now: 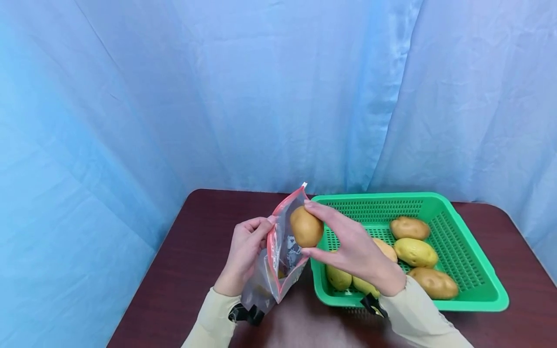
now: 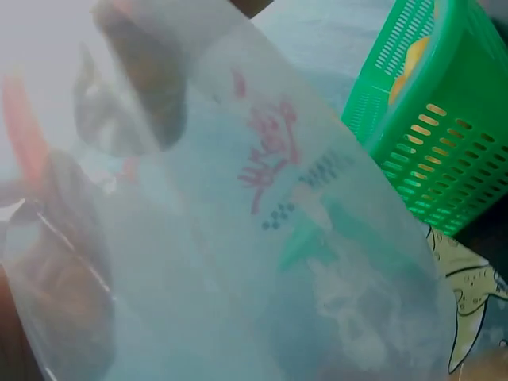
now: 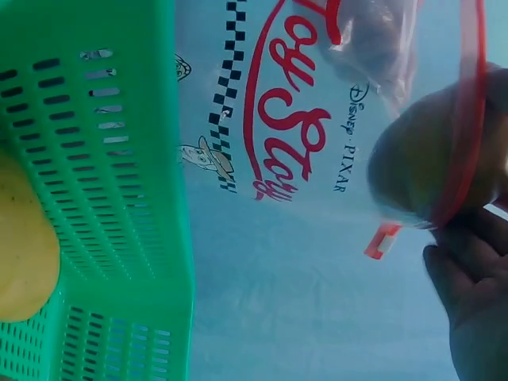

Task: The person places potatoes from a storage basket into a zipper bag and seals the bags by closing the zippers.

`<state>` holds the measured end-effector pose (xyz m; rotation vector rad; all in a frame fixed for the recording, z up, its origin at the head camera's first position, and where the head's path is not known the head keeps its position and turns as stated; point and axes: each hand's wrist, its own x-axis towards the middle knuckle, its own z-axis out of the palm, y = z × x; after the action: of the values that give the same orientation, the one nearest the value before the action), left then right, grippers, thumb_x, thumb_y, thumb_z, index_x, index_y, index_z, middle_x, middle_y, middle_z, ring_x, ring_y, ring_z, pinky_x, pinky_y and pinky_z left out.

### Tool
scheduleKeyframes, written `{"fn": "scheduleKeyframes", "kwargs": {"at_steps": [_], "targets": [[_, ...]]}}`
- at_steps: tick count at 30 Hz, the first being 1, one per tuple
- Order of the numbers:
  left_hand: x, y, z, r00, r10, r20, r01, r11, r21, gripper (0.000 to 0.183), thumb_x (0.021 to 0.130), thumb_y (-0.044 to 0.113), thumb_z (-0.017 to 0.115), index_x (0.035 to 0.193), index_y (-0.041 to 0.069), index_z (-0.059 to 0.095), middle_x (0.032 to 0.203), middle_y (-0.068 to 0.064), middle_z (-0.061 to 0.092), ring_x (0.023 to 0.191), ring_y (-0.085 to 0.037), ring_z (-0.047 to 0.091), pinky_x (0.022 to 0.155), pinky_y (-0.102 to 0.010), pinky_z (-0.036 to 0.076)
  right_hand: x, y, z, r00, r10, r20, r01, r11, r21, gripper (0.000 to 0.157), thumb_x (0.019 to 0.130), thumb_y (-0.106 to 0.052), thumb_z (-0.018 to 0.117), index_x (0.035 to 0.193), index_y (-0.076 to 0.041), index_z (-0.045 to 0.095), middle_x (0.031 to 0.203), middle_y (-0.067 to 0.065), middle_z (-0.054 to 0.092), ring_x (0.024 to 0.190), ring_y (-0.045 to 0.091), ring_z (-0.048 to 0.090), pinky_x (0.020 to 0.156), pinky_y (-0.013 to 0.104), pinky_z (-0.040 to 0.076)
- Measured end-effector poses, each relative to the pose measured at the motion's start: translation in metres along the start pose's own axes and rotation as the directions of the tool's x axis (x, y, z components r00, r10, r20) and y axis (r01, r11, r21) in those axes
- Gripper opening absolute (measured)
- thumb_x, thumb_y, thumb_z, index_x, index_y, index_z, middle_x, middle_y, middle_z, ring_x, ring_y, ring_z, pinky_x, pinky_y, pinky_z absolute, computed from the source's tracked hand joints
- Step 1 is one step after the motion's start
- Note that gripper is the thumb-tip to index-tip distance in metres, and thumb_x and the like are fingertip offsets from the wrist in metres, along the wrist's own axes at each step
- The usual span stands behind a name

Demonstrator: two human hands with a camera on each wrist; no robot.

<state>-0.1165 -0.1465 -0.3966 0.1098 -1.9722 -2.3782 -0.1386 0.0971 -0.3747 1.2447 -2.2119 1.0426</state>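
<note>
Nearest, 2 pale sleeves [image 1: 212, 316] w/ black wrist straps [image 1: 248, 314] reach over the counter [image 1: 187, 270]. L grip [image 1: 245, 244] pinches the red-edged L lip of a clear zip bag [image 1: 282, 246], which hangs approx. mid-counter, just beside the basket's L side, mouth parted; something yellowish shows low inside, can't tell how many pcs. R grip [image 1: 354, 244] pinches a brown potato [image 1: 306, 226] btwn thumb below & fingers above, right at the bag's mouth; R wrist view shows it partly behind the film.

Handling, est.: potato prob. firm, fairly heavy for its size, smooth skin maybe a bit slippery, not fragile; best taken round its widest part. Bag prob. v. light, limp, slick, could sag or fold under wt.; best held by the stiffer red lip, nr the middle of 1 side.

To the R, the green basket [image 1: 474, 306] takes up the counter's R half, its far rim nr the far edge. At least 6 pcs in it: 2 yellowish [image 1: 338, 278] by its near L corner, others incl. a brown one [image 1: 434, 283] toward its R side. Farthest, beyond the counter's far edge, blue curtain [image 1: 278, 96]
</note>
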Motion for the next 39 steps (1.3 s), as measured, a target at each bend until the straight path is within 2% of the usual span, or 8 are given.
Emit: {"fn": "scheduleKeyframes", "kwargs": {"at_steps": [6,11,22,24,25,31,32,39], "targets": [[0.005,0.003,0.001,1.0,0.006,0.022,-0.005,1.0,-0.026,0.022,0.101,0.017,0.068,0.086,0.002,0.071,0.071,-0.002,0.062,0.059,-0.01,0.056,0.057,-0.021,0.051,0.001,0.004,0.0,0.991,0.099,0.094,-0.091,0.992,-0.093,0.089,0.091,-0.053,0.074,0.158,-0.004,0.04,0.166,0.01,0.035,0.152,0.032,0.033,0.117,0.051,0.036],[0.005,0.002,0.0,1.0,-0.003,0.02,0.004,0.999,-0.047,0.019,0.102,0.014,0.068,0.091,-0.001,0.072,0.074,-0.002,0.064,0.06,-0.01,0.057,0.059,-0.022,0.051,-0.006,0.005,-0.002,0.956,0.244,0.161,-0.232,0.969,-0.09,0.092,0.09,-0.042,0.08,0.162,-0.011,0.033,0.17,0.005,0.026,0.152,0.03,0.032,0.111,0.056,0.042],[-0.008,-0.013,0.001,0.996,-0.056,0.07,0.063,0.993,-0.097,0.021,0.1,0.001,0.065,0.114,-0.013,0.067,0.087,-0.004,0.073,0.072,-0.011,0.066,0.072,-0.025,0.059,-0.016,0.011,-0.01,0.892,0.36,0.274,-0.368,0.929,-0.021,0.076,0.097,-0.044,0.072,0.16,-0.015,0.04,0.167,-0.001,0.033,0.15,0.029,0.037,0.113,0.057,0.039],[-0.011,-0.016,0.003,0.997,-0.049,0.061,0.055,0.994,-0.092,0.024,0.1,0.004,0.067,0.116,-0.014,0.067,0.089,-0.005,0.072,0.075,-0.012,0.065,0.074,-0.026,0.059,-0.021,0.012,-0.014,0.878,0.388,0.281,-0.402,0.916,-0.008,0.074,0.098,-0.045,0.071,0.16,-0.018,0.041,0.166,-0.001,0.034,0.149,0.03,0.037,0.112,0.06,0.039],[-0.012,-0.017,0.004,0.997,-0.047,0.055,0.051,0.995,-0.091,0.025,0.1,0.005,0.067,0.116,-0.014,0.068,0.09,-0.005,0.072,0.076,-0.012,0.065,0.075,-0.026,0.059,-0.024,0.012,-0.017,0.869,0.404,0.285,-0.421,0.907,0.0,0.073,0.098,-0.045,0.07,0.16,-0.02,0.041,0.166,-0.001,0.035,0.14,0.029,0.05,0.106,0.057,0.045],[-0.015,-0.023,0.006,0.998,-0.061,0.033,0.064,0.993,-0.097,0.025,0.1,0.006,0.068,0.116,-0.013,0.068,0.089,-0.006,0.071,0.075,-0.013,0.064,0.074,-0.025,0.058,-0.047,0.021,-0.04,0.846,0.457,0.276,-0.473,0.881,-0.006,0.07,0.098,-0.041,0.072,0.159,-0.022,0.042,0.163,0.003,0.039,0.139,0.033,0.049,0.105,0.059,0.046],[-0.015,-0.023,0.005,0.997,-0.064,0.03,0.067,0.993,-0.099,0.024,0.1,0.006,0.068,0.115,-0.013,0.068,0.088,-0.005,0.071,0.074,-0.013,0.063,0.072,-0.025,0.058,-0.051,0.023,-0.044,0.843,0.464,0.271,-0.478,0.878,-0.013,0.07,0.098,-0.041,0.072,0.158,-0.023,0.043,0.163,0.003,0.04,0.149,0.034,0.037,0.11,0.061,0.04],[-0.014,-0.023,0.005,0.998,-0.056,0.034,0.06,0.993,-0.105,0.022,0.099,0.006,0.069,0.113,-0.011,0.069,0.085,-0.004,0.071,0.071,-0.012,0.064,0.069,-0.024,0.057,-0.077,0.03,-0.063,0.799,0.53,0.286,-0.539,0.841,-0.051,0.064,0.097,-0.045,0.072,0.154,-0.028,0.049,0.153,0.0,0.051,0.141,0.029,0.047,0.104,0.06,0.045]]}}
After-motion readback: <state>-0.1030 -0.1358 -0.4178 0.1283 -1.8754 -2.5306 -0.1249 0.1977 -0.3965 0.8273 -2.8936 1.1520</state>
